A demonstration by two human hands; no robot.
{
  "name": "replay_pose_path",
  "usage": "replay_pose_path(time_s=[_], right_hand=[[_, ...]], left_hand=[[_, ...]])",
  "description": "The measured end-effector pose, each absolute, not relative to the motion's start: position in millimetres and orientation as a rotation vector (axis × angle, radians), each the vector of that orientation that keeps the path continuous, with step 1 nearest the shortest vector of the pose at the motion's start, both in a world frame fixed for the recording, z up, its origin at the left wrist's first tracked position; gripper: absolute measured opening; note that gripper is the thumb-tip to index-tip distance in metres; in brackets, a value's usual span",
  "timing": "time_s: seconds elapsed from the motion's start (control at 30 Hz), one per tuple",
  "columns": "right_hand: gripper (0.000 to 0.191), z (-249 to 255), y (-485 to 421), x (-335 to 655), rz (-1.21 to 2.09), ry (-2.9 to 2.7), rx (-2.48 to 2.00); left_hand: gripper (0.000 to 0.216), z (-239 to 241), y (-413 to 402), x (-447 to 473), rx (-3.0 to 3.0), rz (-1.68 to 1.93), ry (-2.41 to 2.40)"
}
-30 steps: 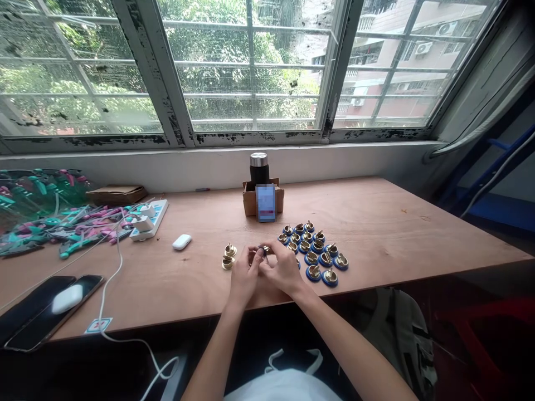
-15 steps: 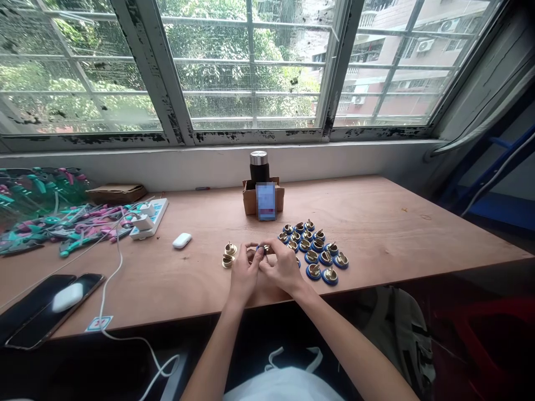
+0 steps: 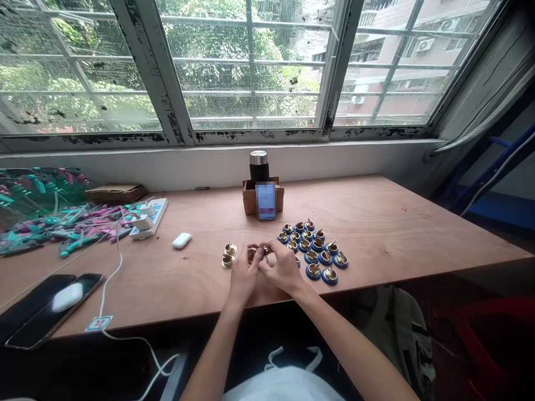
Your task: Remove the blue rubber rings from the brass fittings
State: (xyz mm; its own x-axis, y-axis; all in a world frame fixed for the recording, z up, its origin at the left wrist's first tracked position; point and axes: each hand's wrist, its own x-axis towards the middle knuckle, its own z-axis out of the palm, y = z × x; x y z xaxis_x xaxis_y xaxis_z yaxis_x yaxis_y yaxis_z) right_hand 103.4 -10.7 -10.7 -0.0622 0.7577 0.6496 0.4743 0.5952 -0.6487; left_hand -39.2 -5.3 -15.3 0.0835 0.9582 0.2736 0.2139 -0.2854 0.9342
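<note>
The head view looks down on a long plywood table point(image 3: 376, 234) beneath a window. The person's left hand point(image 3: 246, 274) and right hand point(image 3: 282, 269) sit close together above the table, curled inward. The fingertips point(image 3: 259, 252) of both meet around a small metal piece point(image 3: 264, 250) at the middle of the table's near half. They are closed in a tight pinch and hide most of the piece, so its exact shape cannot be made out.

Just right of the hands lies a loose cluster of round blue-rimmed brass fittings point(image 3: 311, 256), each topped with a small raised lug. Two brass fittings without visible blue rims point(image 3: 229, 254) sit just left of the left hand. These look small, stiff and hard, probably weighty for their size. Their polished metal may slip between the fingers, so the rim or the raised lug seems the surest place to pinch.

Beyond the cluster, an open brown cardboard box point(image 3: 249, 200) appears to hold an upright black flask with a steel cap point(image 3: 258, 166), and a blurred card point(image 3: 266, 200) leans against the box's front. Farther left, a flat brown cardboard packet point(image 3: 116, 194) lies near a white power strip point(image 3: 148, 217); whatever the packet holds is not visible.
</note>
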Motion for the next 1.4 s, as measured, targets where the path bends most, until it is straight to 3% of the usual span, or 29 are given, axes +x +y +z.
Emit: replay_pose_path(time_s=[0.27,1.4], right_hand=[[0.029,-9.4,-10.5,103.1,0.351,-1.689,-1.007],[0.038,-11.2,-11.1,102.6,0.347,-1.723,-1.007]], left_hand=[[0.039,-13.8,-6.3,-39.6,1.645,1.267,1.205],[0.037,-14.4,-6.9,-37.9,1.622,1.263,1.189]])
